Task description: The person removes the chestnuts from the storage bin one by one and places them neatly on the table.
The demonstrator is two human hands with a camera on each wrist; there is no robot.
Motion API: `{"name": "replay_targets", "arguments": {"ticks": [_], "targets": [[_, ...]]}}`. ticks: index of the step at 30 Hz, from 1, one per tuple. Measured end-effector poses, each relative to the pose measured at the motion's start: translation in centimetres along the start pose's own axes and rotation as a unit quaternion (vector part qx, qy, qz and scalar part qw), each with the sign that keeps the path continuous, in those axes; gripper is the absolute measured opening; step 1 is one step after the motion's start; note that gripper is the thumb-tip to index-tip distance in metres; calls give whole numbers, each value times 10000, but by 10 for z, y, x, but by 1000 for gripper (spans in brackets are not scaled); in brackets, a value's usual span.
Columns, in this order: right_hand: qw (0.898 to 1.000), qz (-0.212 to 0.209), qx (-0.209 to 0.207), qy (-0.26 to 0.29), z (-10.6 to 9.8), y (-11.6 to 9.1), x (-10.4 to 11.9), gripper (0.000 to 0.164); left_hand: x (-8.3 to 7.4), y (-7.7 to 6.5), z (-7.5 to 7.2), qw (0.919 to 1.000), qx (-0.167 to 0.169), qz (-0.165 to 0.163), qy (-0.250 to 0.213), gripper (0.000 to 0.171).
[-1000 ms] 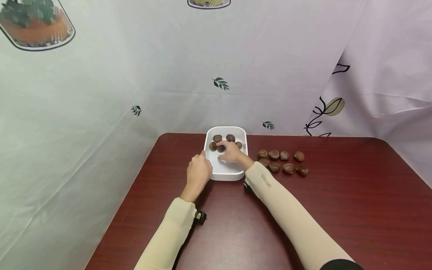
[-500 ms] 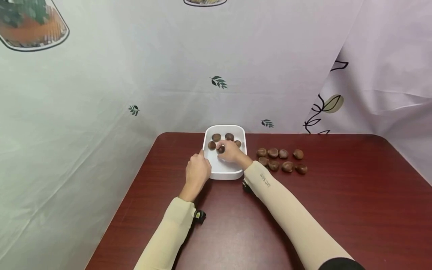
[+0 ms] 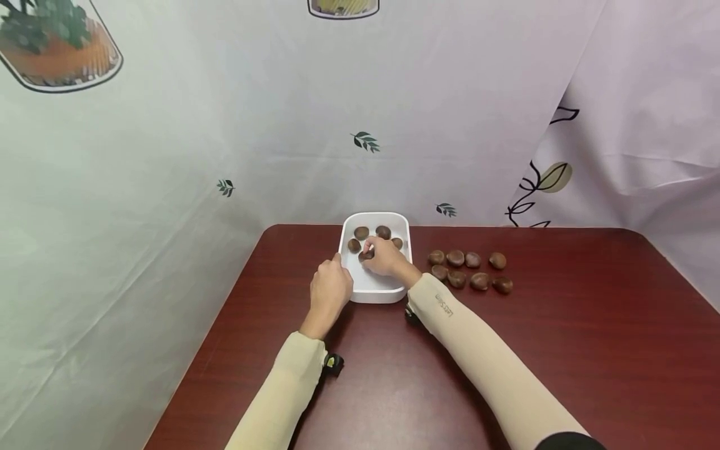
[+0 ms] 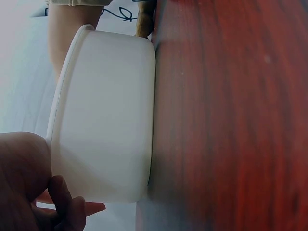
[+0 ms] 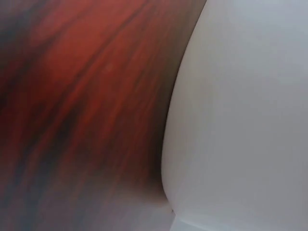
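The right hand (image 3: pixel 385 257) has pinched a chestnut (image 3: pixel 365 256) and drawn it nearer.

The head view faces forward and down across the desk (image 3: pixel 590 337) from above, while both wrist views look, low and close, at the white tray (image 4: pixel 106 115) it also shows.
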State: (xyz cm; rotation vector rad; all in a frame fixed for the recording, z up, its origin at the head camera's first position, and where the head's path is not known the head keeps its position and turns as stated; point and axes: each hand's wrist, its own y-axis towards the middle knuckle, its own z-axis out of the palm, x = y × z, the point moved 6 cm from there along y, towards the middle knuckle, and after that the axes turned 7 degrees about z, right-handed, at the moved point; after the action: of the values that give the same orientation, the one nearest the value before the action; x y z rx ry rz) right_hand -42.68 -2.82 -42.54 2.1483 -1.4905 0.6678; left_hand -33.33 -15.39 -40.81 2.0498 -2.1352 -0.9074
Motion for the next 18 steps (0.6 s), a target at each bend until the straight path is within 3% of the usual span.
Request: {"name": "replay_targets", "arguments": {"ticks": [10,18], "targets": [[9965,-256,-431,670,-17,-12,7,28,-2,-2,1,10000,-24,-12,-19,36],[9920,-433,-513,1073,-40,-28,8,29,0,1,1,10000,23,8,24,37]]}}
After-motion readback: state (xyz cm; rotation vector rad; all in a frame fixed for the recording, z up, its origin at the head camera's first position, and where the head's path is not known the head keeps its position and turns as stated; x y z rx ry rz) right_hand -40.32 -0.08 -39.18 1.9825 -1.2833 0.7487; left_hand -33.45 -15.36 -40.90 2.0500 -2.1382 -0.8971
